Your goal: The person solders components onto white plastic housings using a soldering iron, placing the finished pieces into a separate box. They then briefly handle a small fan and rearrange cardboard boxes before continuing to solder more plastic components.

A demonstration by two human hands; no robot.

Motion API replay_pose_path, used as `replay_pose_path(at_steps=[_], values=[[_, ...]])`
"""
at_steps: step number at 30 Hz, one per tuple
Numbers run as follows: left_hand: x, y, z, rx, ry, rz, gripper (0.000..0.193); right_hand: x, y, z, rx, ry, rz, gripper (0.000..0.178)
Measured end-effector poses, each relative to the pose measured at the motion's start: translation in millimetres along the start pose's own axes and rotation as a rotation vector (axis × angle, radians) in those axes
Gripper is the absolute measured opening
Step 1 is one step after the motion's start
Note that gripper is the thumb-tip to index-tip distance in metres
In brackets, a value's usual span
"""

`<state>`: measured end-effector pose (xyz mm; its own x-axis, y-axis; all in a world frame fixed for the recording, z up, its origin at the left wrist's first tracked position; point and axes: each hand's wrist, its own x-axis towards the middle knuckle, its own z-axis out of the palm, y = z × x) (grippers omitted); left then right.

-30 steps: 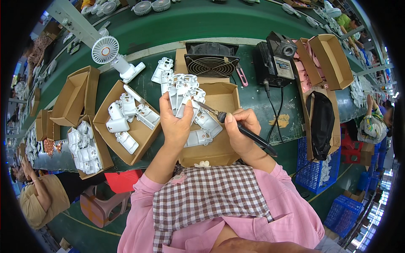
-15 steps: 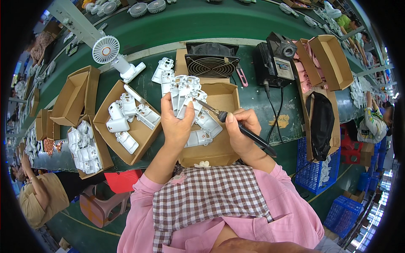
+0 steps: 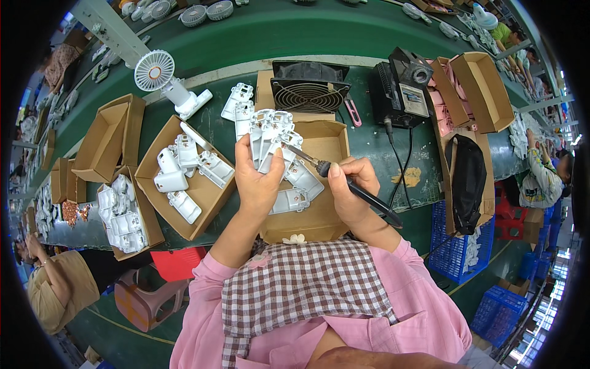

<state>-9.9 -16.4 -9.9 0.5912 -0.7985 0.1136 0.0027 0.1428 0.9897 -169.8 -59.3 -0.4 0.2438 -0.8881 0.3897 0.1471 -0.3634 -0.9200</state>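
My left hand point(image 3: 258, 184) grips a white plastic housing point(image 3: 265, 158) between thumb and fingers, over the near end of a pile of similar housings point(image 3: 273, 123). In my right hand point(image 3: 351, 194) is a soldering iron point(image 3: 376, 202) with a black handle, held like a pen. Its metal tip points left and meets the housing close to my left thumb; exact contact is too small to tell. Beneath both hands lies an open cardboard box point(image 3: 322, 230), with several white housings point(image 3: 304, 178) in it.
A black fan point(image 3: 310, 95) and a soldering station point(image 3: 399, 92) stand behind. A pink cutter point(image 3: 353, 112) lies between them. Left are a box of white parts point(image 3: 203, 224) and a small white fan point(image 3: 155, 72). A black pouch point(image 3: 465, 184) lies right. The green conveyor point(image 3: 258, 37) runs beyond.
My hands, the housing and the soldering iron stay almost still. Fans on the far conveyor have shifted slightly left. The co-workers at both sides have moved their hands.
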Motion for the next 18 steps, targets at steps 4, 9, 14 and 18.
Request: replay_pose_path(at_steps=[4, 9, 14, 18], values=[[-0.4, -1.3, -1.0, 0.002, 0.004, 0.002, 0.048, -2.5, 0.8, -2.3, 0.001, -0.003, 0.016, 0.016], [1.4, 2.7, -7.7, -0.435, -0.212, -0.3, 0.047, -8.0, 2.3, -7.4, 0.224, 0.059, -0.038, 0.016], [3.0, 17.9, -3.6, -0.639, -0.202, -0.488, 0.03, -8.2, 3.4, -8.7, 0.243, 0.054, -0.101, 0.016], [-2.8, 8.5, -0.9, -0.301, -0.162, -0.253, 0.024, -7.2, -3.2, -6.7, 0.127, 0.038, -0.098, 0.016]])
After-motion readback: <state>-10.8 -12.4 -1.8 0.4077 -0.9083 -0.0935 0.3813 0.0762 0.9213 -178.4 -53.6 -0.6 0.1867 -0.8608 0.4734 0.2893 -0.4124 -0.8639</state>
